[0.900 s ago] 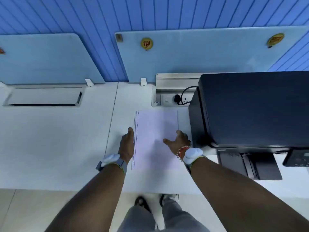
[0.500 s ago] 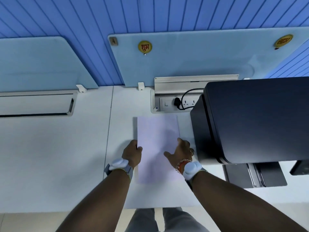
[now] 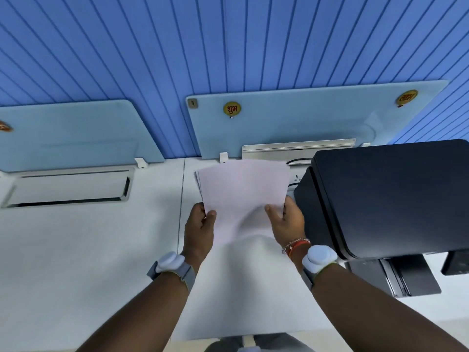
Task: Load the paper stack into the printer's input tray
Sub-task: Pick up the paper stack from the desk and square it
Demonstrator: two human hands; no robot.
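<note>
A thin stack of pale paper (image 3: 241, 191) is lifted off the white desk (image 3: 88, 250) and tilted up, its near part bowing between my hands. My left hand (image 3: 200, 224) pinches its left edge, thumb on top. My right hand (image 3: 288, 221) grips its right edge the same way. The black printer (image 3: 390, 196) stands just right of the paper, lid shut. A dark tray (image 3: 396, 275) sticks out from its front, low at the right. The printer's rear is hidden from here.
A cable box (image 3: 297, 151) with a black cord sits behind the paper, against a light blue divider panel (image 3: 304, 118). A second flap opening (image 3: 68, 189) lies in the desk at the left. The desk's near edge runs below my forearms.
The stack lay flat on the desk with my hands at its sides; both hands now grip it and have raised it, tilted upward. The view has tipped up toward the wall.
</note>
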